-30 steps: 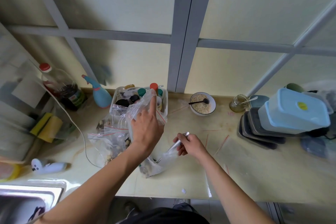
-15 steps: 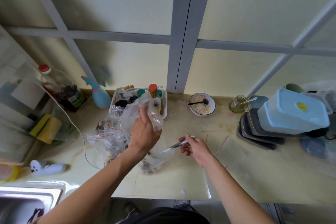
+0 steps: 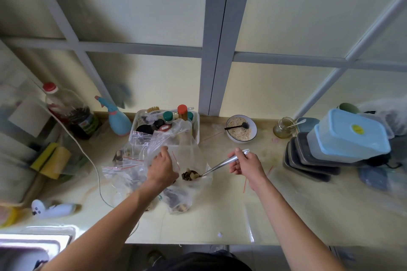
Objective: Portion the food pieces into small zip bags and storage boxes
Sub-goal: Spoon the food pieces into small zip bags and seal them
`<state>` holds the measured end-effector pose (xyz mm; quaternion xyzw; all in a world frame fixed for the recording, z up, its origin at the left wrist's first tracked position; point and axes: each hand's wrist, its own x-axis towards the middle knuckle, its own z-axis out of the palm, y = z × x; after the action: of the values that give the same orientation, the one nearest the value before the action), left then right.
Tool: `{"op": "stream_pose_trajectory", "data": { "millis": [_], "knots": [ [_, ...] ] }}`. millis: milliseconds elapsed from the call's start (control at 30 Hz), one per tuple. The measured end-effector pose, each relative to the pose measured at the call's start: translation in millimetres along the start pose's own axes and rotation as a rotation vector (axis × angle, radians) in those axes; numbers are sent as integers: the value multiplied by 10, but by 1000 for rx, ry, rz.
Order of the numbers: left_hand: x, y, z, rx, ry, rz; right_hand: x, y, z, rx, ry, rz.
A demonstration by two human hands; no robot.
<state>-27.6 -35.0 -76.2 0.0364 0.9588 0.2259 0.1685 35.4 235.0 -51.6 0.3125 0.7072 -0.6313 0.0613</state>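
- Holding clear zip bag (image 3: 187,156) open, left hand (image 3: 161,166) pinches its rim
- Right hand (image 3: 245,163) grips spoon (image 3: 222,164), at 3 o'clock, now lifting dark food pieces (image 3: 189,175) out

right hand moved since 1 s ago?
Yes. The right hand has shifted right and away from the counter's front edge, toward the oat bowl, still gripping the metal spoon.

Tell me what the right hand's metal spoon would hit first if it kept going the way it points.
The right hand aims the silver metal spoon down-left, so it would likely meet the brown food pieces at its tip in the clear plastic bag, then the left hand; depth is unclear.
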Motion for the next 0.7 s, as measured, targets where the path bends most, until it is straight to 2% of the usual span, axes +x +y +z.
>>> {"op": "stream_pose_trajectory", "data": {
  "millis": [133, 333, 700],
  "knots": [
    [-74, -134, 119, 174, -82, -16, -38, -95, 13, -16, 26, -32],
    [-122, -238, 326, 301, -114, 100, -104, -278, 96, -17, 46, -93],
    [-152, -117, 346, 0, 38, 166, -361, -480, 310, -134, 19, -195]
  ]
}}
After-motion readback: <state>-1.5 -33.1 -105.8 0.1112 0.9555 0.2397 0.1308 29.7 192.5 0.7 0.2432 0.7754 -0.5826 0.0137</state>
